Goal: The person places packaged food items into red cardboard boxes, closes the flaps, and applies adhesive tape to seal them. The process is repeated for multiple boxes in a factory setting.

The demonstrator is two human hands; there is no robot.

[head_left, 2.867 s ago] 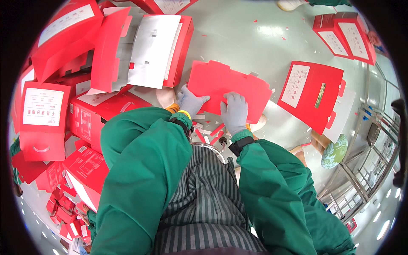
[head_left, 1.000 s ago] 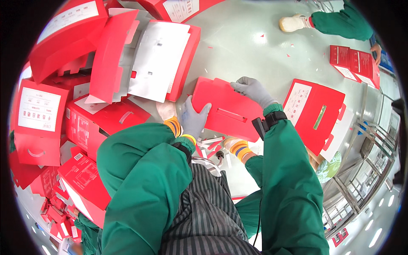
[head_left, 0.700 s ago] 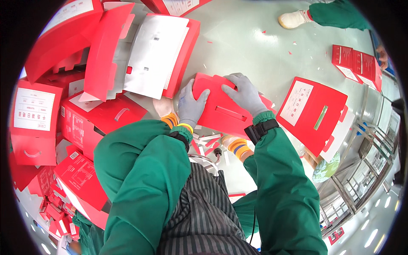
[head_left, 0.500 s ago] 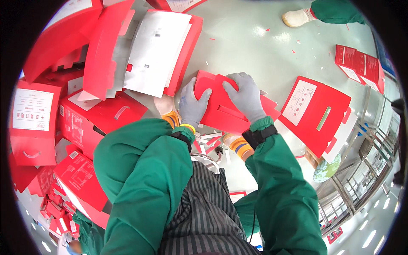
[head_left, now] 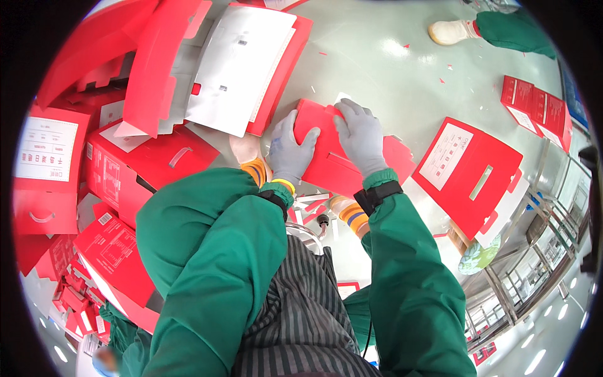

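Observation:
Between my knees is a red cardboard box (head_left: pixel 323 166) with a slit across its upper panel and a loose flap toward its right end. My left hand (head_left: pixel 292 147) grips its left side, thumb laid over the top panel and fingers partly hidden along the edge. On the far side, my right hand (head_left: pixel 362 135) holds the box's edge, fingers bent over it and thumb pressing on the panel. A small white tip sticks up beside the right fingertips. Both hands wear grey gloves.
At left, several red boxes (head_left: pixel 113 176) are piled up, with a large open white-lined carton (head_left: pixel 242 63) beyond. A flattened red carton (head_left: pixel 468 173) lies to the right, near a metal rack (head_left: pixel 527 251). Another person's shoe (head_left: pixel 449 32) stands at the far right. Red scraps dot the floor.
The box's slit looks narrower and its top panel flatter. My right hand has shifted slightly along the far edge, where a white tip now shows. The whole view has moved a little.

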